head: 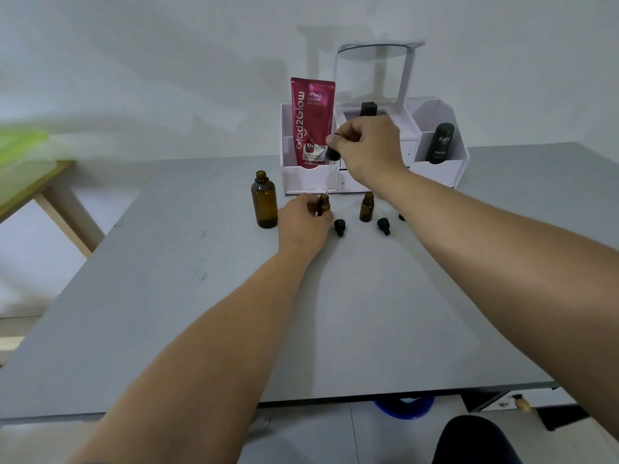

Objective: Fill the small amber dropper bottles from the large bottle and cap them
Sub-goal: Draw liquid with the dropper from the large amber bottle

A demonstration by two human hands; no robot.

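The large amber bottle (264, 202) stands uncapped on the grey table (301, 313), left of my hands. My left hand (303, 219) grips a small amber bottle (323, 204), upright on the table. My right hand (366, 147) is raised above it and pinches a black dropper cap (332, 154), whose glass pipette hangs down toward that bottle's mouth. A second small amber bottle (366, 206) stands open to the right. Two loose black dropper caps lie on the table, one (339, 226) by my left hand and one (383, 226) further right.
A white organiser (311, 177) sits at the table's far edge, holding a red tube (312, 122), a dark bottle (440, 144) and a mirror stand (407, 72). A wooden table (43, 192) stands to the left. Another dark cap (402, 217) peeks out beside my right forearm.
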